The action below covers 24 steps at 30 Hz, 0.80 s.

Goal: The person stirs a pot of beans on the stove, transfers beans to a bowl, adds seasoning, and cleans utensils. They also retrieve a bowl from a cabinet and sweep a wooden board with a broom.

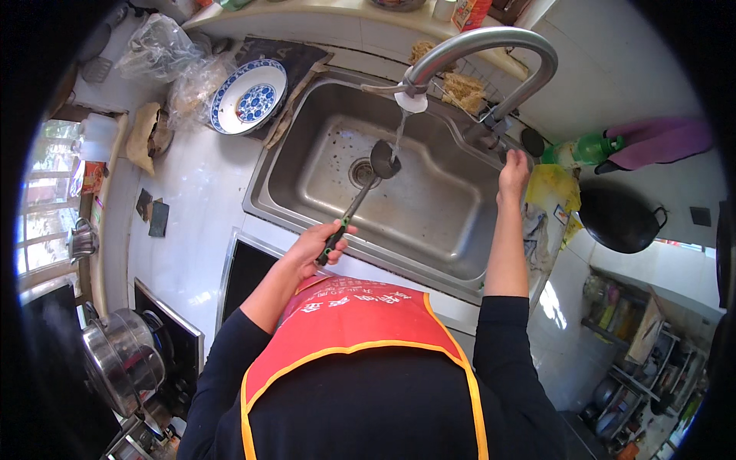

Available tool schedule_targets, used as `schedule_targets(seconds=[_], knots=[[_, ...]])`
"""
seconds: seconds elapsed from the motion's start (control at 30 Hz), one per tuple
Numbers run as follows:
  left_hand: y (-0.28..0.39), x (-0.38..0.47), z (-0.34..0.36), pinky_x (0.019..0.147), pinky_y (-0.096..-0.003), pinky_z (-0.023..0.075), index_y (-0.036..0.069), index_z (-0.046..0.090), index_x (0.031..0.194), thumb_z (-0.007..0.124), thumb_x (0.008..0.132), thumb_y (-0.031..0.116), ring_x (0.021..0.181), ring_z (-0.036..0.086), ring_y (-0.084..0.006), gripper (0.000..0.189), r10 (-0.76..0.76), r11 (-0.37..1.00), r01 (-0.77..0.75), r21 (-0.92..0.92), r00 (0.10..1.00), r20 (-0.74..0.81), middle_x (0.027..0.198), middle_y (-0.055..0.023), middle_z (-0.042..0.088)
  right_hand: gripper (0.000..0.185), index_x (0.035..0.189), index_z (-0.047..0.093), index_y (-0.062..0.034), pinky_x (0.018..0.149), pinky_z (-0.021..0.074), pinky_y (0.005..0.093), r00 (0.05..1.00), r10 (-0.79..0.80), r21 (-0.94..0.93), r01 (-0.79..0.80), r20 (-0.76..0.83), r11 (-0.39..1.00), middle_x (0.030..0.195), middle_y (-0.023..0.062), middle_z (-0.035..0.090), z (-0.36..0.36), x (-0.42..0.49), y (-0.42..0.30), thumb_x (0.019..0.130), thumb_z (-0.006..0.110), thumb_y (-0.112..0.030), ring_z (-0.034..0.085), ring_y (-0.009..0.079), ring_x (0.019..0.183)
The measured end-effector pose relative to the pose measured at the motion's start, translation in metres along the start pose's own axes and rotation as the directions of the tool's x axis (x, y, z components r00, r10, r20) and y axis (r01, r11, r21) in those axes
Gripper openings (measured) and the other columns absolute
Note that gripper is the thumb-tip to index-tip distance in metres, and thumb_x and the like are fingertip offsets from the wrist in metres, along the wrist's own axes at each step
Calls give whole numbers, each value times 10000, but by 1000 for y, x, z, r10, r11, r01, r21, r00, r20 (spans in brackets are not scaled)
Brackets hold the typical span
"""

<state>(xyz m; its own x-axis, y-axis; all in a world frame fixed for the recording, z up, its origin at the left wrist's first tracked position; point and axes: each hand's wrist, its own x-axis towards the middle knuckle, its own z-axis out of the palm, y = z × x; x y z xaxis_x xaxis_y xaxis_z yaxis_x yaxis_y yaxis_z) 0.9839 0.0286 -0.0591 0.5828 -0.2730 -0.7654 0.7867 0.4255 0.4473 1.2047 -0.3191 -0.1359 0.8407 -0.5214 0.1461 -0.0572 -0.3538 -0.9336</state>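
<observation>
My left hand (325, 241) grips the black and green handle of a ladle (384, 159). The ladle's dark bowl hangs over the drain (362, 172) of a stainless steel sink (437, 195). A stream of water (400, 135) runs from the curved metal faucet (480, 40) into the bowl. My right hand (513, 175) is raised at the sink's right rim, close beside the faucet's base (482, 135). Its fingers are near the faucet's lever, and whether they hold it is hidden.
A blue and white bowl (230, 109) stands left of the sink, near plastic bags (158, 49). Fibre scrubbers (463, 92) sit behind the faucet. To the right are a green bottle (586, 150), a yellow cloth (549, 187) and a black wok (615, 215). A steel pot (123, 356) is at lower left.
</observation>
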Motion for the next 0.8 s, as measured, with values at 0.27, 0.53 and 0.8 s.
schedule_targets(seconds=[0.27,0.53,0.8], knots=[[-9,10,38,481,-230,373,-17,442,1196,363,988,317,537,425,-96,401,37,885,89,-457,965,260,704,-8,437,486,1224,502,62,971,371,351,970,155,65,-170,185,983,1236,201,525,12,-1,9,885,549,-283,500,294,1144],[6,25,83,623,-284,465,12,450,1121,306,1003,345,674,496,-155,382,141,861,8,-508,957,253,792,-50,497,394,1180,492,18,903,398,319,998,57,-1,-58,-20,998,1114,122,556,0,-37,-13,898,554,-250,528,222,1009],[-3,52,105,780,-357,501,23,461,1126,323,1000,315,829,592,-217,347,170,895,-9,-445,931,323,894,-83,569,228,1043,571,-35,808,427,299,949,-27,28,20,314,999,1011,70,531,-22,-112,-54,871,598,-181,507,162,883]])
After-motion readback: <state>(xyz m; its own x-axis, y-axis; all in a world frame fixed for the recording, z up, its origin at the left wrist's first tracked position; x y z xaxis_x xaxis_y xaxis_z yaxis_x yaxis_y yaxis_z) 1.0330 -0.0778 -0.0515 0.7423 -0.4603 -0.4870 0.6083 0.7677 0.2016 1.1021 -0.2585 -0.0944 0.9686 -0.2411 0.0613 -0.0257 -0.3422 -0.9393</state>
